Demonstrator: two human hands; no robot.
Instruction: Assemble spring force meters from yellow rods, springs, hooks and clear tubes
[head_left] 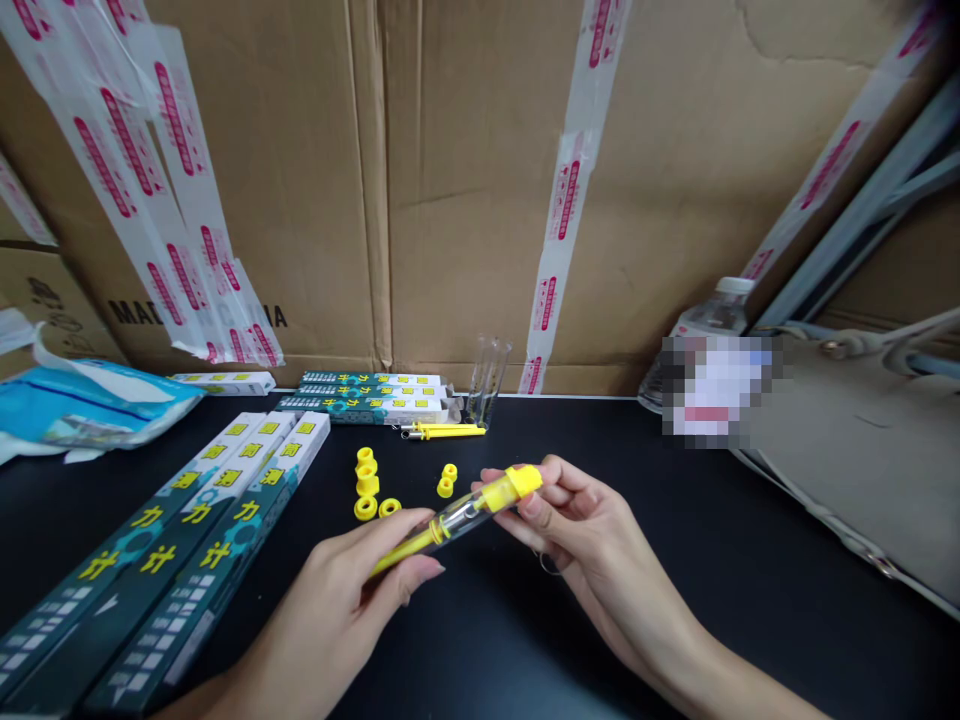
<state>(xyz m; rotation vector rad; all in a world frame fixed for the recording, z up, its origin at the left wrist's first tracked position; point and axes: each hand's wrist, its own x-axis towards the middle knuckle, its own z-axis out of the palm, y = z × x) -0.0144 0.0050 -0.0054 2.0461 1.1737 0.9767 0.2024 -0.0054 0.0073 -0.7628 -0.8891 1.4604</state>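
My left hand (pixel 360 590) is wrapped round the clear tube of a spring scale (pixel 457 515), with a yellow rod and metal parts visible inside. The tube tilts up to the right. At its upper end sits a yellow cap (pixel 517 485), pinched by the thumb and fingers of my right hand (pixel 592 530). A thin metal ring (pixel 550 565) hangs below the right fingers. Just beyond my hands lie several larger yellow caps (pixel 367 482) and two small yellow collars (pixel 447 480). Yellow rods with metal ends (pixel 450 431) rest behind them, beside upright clear tubes (pixel 487 385).
Long printed boxes (pixel 165 545) cover the table's left side, and more boxes (pixel 367 400) lie at the back. A blue plastic packet (pixel 97 400) is at far left. A bottle (pixel 712 315) and a beige bag (pixel 855 460) stand at right. Large cardboard cartons (pixel 465 200) form the back wall.
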